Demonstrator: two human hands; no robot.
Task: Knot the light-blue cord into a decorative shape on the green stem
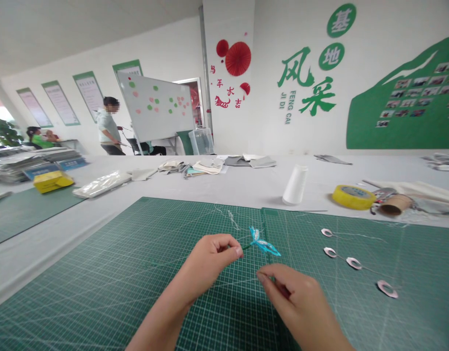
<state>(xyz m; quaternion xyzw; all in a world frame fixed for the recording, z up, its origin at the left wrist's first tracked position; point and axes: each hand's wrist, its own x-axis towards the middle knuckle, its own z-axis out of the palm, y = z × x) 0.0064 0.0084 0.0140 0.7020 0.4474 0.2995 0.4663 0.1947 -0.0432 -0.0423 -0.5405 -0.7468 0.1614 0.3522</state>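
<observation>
My left hand [215, 253] pinches a thin green stem between thumb and forefinger. At the stem's tip is a bright blue ornament [261, 243] with narrow petal-like parts and pale, shiny middles. It is held above the green cutting mat [144, 243]. My right hand [294, 292] is just below and to the right of the ornament, thumb and fingertips pressed together. Whether a fine thread is in that pinch is too small to tell. Loose white thread [232, 220] lies on the mat behind the ornament.
Several pale oval rings on fine wires, one ring [387, 289] nearest, lie on the right mat. Behind stand a white thread cone [295, 185], yellow tape roll [353, 196] and cardboard tube [395, 204]. Cloth pieces [209, 165] lie farther back. A person [110, 127] stands by a whiteboard.
</observation>
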